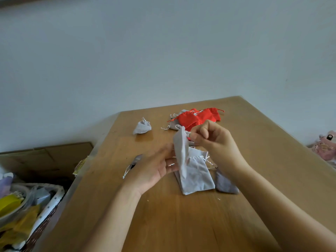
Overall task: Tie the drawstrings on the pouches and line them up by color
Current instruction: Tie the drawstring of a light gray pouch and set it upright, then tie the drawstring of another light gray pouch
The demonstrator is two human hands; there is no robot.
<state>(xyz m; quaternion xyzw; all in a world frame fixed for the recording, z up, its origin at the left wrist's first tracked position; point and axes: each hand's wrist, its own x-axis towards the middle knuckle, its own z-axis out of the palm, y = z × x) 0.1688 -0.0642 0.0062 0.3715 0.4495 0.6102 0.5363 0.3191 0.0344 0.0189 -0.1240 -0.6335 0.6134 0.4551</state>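
A light grey pouch (181, 151) hangs upright above the wooden table (181, 224). My right hand (212, 140) pinches its drawstring at the top. My left hand (156, 166) lies open beside the pouch, fingers straight and touching its lower left side. Under them, flat grey pouches (196, 177) lie on the table, with a darker grey one (225, 184) to the right. Farther back sits a pile of red pouches (198, 117) mixed with grey ones. A single cinched grey pouch (142, 126) stands alone at the back left.
A small grey thing with a cord (131, 167) lies just left of my left hand. Left of the table stand a cardboard box (45, 159) and a basket of clutter (27, 211). A pink item (325, 146) sits off the right edge.
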